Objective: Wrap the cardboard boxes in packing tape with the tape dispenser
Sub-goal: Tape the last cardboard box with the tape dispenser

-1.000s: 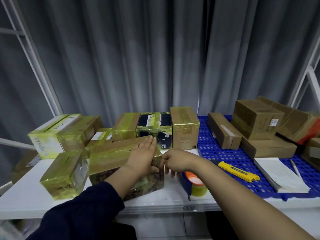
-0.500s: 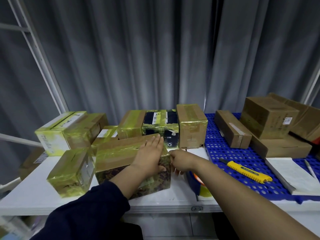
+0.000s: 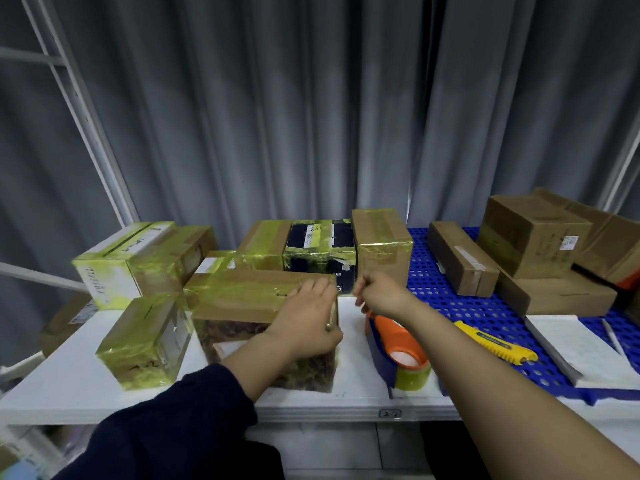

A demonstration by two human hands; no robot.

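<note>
Pressing flat-fingered on the taped cardboard box (image 3: 242, 299) mid-table, the left hand (image 3: 308, 317) should smooth firmly edgeward, while the right hand (image 3: 381, 292) hovers curled, grip indeterminate, above the tape dispenser (image 3: 398, 351) alongside.

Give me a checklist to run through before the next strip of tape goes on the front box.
1. Steady hold: the left hand lies flat on the box top. Ok.
2. Reach: the tape dispenser stands on the table just right of the box, near the right hand. Ok.
3. Right hand free: fingers curled; whether they pinch tape, cannot tell.
4. Top fully taped: a brown band looks bare. Not ok.
5. Clear path: the knife lies on the blue mat, apart from both hands. Ok.
</note>
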